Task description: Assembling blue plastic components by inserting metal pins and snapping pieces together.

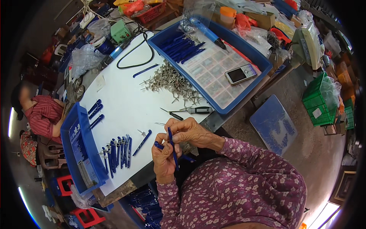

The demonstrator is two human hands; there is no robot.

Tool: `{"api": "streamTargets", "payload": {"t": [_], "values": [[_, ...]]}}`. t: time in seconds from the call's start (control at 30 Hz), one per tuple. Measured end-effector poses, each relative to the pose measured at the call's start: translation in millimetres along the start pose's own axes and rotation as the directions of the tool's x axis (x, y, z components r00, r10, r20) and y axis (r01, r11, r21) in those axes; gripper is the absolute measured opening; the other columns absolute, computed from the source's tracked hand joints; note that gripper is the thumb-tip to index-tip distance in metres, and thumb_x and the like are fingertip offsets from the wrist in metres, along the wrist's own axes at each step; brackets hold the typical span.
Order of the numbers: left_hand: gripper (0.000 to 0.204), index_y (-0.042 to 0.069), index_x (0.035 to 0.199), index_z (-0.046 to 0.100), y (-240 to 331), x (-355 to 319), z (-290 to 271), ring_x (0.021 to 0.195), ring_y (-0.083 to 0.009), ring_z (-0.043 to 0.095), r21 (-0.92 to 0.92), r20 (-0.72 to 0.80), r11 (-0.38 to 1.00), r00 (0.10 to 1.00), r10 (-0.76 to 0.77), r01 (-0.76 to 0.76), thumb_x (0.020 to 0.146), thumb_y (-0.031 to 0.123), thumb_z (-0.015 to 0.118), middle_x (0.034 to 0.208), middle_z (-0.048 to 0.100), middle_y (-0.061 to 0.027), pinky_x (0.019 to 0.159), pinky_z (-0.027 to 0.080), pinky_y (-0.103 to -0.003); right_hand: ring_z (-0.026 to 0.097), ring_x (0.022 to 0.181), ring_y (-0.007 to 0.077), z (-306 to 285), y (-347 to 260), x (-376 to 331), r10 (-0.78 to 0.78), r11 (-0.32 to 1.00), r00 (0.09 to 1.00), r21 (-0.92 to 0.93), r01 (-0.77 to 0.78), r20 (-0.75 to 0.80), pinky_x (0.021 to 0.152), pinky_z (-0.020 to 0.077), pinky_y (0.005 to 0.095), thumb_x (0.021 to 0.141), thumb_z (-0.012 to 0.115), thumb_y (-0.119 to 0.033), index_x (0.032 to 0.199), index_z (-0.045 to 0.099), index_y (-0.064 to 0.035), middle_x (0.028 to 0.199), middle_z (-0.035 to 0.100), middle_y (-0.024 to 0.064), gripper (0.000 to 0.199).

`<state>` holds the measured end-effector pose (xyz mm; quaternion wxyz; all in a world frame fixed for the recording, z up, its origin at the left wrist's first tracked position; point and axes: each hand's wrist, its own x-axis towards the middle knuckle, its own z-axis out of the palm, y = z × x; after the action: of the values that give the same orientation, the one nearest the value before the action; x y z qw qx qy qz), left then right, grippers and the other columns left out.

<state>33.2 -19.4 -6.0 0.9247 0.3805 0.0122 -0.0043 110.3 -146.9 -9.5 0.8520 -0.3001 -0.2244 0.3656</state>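
My left hand (163,162) is closed around a slim dark blue plastic stick (173,149). The fingers of my right hand (193,132) pinch the upper end of that same stick. A second blue piece (158,145) shows at my left fingertips; its far end is hidden. Just beyond my right fingers lies a thin metal tip (159,123), whose other end I cannot see. On the white table sheet (114,91), left of my hands, are a single blue stick (142,142) and a row of blue sticks with metal pieces at their tops (121,150).
Beyond my hands are screwdrivers (200,110) and a heap of small metal parts (177,82). A blue tray (244,98) holds blue sticks, a phone (241,74) and a blue power tool (209,33). Another blue tray (100,168) stands left. A person (42,114) sits beyond it.
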Motion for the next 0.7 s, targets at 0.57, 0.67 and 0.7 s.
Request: {"api": "streamTargets", "payload": {"t": [0.57, 0.67, 0.7], "values": [[0.024, 0.001, 0.105, 0.041, 14, -3, 3, 0.059, -0.0068, 0.038, 0.121, -0.113, 0.993, 0.994, 0.004, 0.01, 0.085, 0.008, 0.053, 0.078, 0.053, -0.0048, 0.053, 0.03, -0.019, 0.042, 0.076, 0.0084, -12, 12, 17, -0.062, 0.994, 0.998, -0.096, 0.06, -0.019, 0.065, 0.0377, 0.0207, 0.076, 0.067, -0.022, 0.077, 0.059, 0.0, 0.081, 0.045, -0.0001, 0.023], [0.026, 0.0, 0.108, 0.04, 15, -4, 2, 0.062, -0.0077, 0.04, 0.166, -0.1, 0.986, 0.995, 0.015, 0.002, 0.085, 0.007, 0.052, 0.079, 0.054, -0.0072, 0.056, 0.032, -0.021, 0.042, 0.077, 0.009, -14, 9, 16, -0.045, 0.997, 0.999, -0.068, 0.044, -0.014, 0.068, 0.0372, 0.0217, 0.076, 0.066, -0.023, 0.078, 0.058, -0.0001, 0.079, 0.046, 0.0, 0.024], [0.028, -0.001, 0.109, 0.039, 15, -4, 1, 0.063, -0.0083, 0.041, 0.186, -0.086, 0.982, 0.996, 0.024, -0.007, 0.085, 0.008, 0.052, 0.08, 0.054, -0.0086, 0.057, 0.033, -0.022, 0.043, 0.076, 0.0091, -15, 8, 14, -0.025, 0.999, 1.0, -0.035, 0.025, -0.009, 0.068, 0.0376, 0.0218, 0.077, 0.066, -0.023, 0.079, 0.057, 0.0001, 0.078, 0.047, 0.0006, 0.025]]}}
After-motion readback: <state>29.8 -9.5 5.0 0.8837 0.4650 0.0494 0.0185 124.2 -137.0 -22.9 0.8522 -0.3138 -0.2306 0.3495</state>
